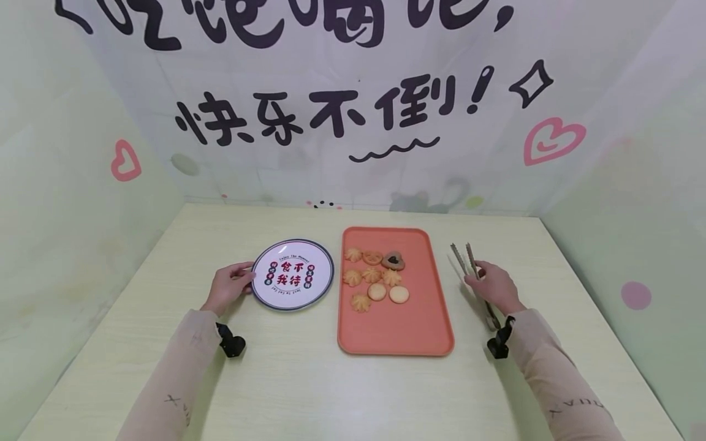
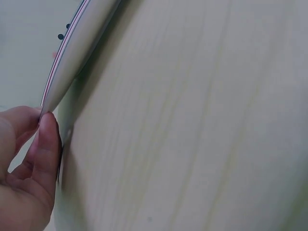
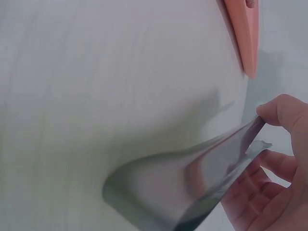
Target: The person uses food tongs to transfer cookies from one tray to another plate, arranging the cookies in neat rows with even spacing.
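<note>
My left hand (image 1: 230, 286) pinches the left rim of a round white plate (image 1: 292, 294) with a dark blue edge and printed lettering. In the left wrist view, thumb and fingers meet at the rim of the plate (image 2: 72, 62). Out to the right, my right hand (image 1: 495, 286) grips a pair of metal tongs (image 1: 477, 275), whose toothed tips point away from me and stand apart. The right wrist view shows thumb and fingers on either side of the tongs (image 3: 192, 173), over the table. Between the hands lies an orange tray (image 1: 394, 334).
Several cookies sit on the tray's upper left part: flower-shaped cookies (image 1: 361, 302), round pale cookies (image 1: 399, 294) and a heart-shaped cookie (image 1: 398, 264) with a dark centre. The pale wooden table (image 1: 287, 392) is bounded by printed cloth walls (image 1: 331, 165) at the back and sides.
</note>
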Available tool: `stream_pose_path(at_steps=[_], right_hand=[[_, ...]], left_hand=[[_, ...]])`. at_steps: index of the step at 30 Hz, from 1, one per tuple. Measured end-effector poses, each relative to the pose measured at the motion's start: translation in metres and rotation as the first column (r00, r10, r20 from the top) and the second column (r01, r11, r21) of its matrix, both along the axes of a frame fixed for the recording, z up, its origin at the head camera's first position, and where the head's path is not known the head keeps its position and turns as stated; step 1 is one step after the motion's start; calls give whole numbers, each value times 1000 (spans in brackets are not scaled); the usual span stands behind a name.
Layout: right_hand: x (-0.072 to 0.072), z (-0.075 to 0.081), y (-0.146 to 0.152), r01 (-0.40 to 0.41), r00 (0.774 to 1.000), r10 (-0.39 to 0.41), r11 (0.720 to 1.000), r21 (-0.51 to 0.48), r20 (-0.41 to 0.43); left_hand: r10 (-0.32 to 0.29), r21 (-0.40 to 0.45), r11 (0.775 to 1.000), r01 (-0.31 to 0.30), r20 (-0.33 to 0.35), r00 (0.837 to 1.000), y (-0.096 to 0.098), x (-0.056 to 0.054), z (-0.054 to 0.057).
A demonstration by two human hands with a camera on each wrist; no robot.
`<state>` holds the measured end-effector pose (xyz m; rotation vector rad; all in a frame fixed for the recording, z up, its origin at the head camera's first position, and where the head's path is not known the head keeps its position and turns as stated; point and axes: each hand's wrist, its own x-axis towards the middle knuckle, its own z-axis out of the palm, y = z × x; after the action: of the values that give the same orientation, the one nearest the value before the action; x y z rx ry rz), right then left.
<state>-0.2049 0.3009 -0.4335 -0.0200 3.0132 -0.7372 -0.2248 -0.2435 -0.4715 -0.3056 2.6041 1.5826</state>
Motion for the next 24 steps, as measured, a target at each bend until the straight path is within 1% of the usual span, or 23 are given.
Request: stream_pose_path(at_steps=[9, 16, 21, 24], right_hand=[[1, 9, -4, -14, 998, 11, 999, -43, -60], [3, 16, -7, 6, 996, -10, 999, -47, -87], [5, 20, -12, 20, 993, -31, 995, -93, -117], [5, 22, -15, 12, 989, -31, 992, -126, -148]], left_hand=[[3, 3, 1000, -3, 0, 1000, 0, 0, -1], [7, 2, 1000, -7, -4, 1000, 2, 1, 0], [14, 1, 1000, -14, 5, 1000, 2, 0, 0], [22, 4, 1000, -23, 13, 1000, 2, 0, -1]])
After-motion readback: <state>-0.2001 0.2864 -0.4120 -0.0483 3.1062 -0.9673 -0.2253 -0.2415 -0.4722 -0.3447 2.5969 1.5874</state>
